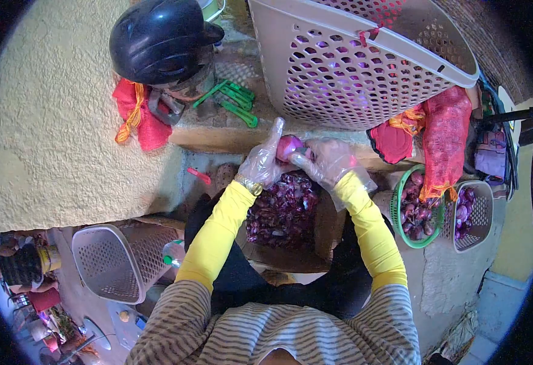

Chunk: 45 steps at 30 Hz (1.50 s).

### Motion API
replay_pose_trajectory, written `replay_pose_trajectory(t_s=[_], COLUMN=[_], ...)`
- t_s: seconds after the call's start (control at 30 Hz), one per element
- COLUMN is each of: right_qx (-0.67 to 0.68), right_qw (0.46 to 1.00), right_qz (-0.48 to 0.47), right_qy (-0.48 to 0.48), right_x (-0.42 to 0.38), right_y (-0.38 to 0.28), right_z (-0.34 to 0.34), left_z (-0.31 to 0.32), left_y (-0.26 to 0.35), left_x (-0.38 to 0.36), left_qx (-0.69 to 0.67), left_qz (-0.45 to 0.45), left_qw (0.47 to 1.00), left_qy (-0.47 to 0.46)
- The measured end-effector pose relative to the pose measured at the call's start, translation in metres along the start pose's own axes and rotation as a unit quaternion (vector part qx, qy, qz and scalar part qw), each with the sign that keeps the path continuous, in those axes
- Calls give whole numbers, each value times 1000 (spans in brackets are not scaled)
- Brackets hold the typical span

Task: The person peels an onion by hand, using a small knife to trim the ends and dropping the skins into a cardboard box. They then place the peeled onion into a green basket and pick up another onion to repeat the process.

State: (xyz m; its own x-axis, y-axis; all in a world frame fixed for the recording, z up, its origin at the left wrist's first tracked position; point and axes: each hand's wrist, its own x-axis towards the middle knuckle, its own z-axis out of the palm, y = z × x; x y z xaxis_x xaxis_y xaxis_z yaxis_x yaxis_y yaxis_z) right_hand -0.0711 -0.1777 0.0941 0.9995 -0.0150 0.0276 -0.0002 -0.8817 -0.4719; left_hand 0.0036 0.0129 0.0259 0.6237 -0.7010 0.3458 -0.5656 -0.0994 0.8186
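Both hands wear clear plastic gloves over yellow sleeves. My left hand [260, 162] has its fingers closed on a purple-red onion [288, 147], with the thumb pointing up. On the onion's right side, my right hand [327, 159] is closed against it; a small part between its fingers is too hidden to make out. Directly below both hands, a cardboard box [327, 234] between my legs holds a heap of dark red onion skins [282, 213].
A tall perforated basket [364, 73] stands ahead. At right are a green basket [415, 207] of onions, a smaller basket [479, 213] and a red mesh sack [449, 134]. Green-handled tools [236, 100] lie by a black helmet [157, 42]. An empty-looking basket [111, 261] and bottle [173, 252] are left.
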Motion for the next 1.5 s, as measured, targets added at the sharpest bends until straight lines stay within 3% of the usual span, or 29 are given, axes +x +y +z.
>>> replay_pose_trajectory(t_s=[0.07,0.3,0.37,0.4,0.5,0.57,0.67,0.83,0.93,1.03,1.3,1.4,1.47,1.5], right_qx=[-22,-67,-86,-86,-56,-41,-92,-24,-3,-11,-32,-47,-43,-45], right_qw=[999,993,981,981,979,986,989,999,999,999,998,998,999,999], right_qz=[7,-51,-118,-118,-121,-152,-104,23,38,14,-27,-20,-19,-11], right_qy=[-43,-85,-129,-129,-152,-47,-53,-27,-3,48,49,27,13,2], right_x=[-1,-3,-3,-4,-6,-8,-5,-3,-3,-3,-2,-1,-2,-2], right_y=[-4,-12,-13,-14,-15,-10,-9,-7,-7,1,-1,-2,-3,-4], right_z=[-6,-4,-4,-3,3,9,4,-15,-16,-4,2,3,3,2], left_z=[-5,-12,-16,-13,-5,-4,-13,-6,-1,4,0,-1,1,2], left_y=[6,-2,22,17,-8,-16,7,-2,-8,-10,2,3,-7,-9], left_x=[0,-3,7,7,4,2,3,-1,1,1,-1,0,3,1], left_qx=[70,90,146,147,72,73,42,86,79,78,127,93,-67,-67], left_qz=[-13,-94,-183,-183,-157,-114,-51,-50,-29,-18,-66,-24,13,13], left_qw=[997,991,972,972,985,991,998,995,996,996,990,995,998,998], left_qy=[11,-6,-3,-3,12,21,11,-1,-16,-25,-14,-2,-15,-14])
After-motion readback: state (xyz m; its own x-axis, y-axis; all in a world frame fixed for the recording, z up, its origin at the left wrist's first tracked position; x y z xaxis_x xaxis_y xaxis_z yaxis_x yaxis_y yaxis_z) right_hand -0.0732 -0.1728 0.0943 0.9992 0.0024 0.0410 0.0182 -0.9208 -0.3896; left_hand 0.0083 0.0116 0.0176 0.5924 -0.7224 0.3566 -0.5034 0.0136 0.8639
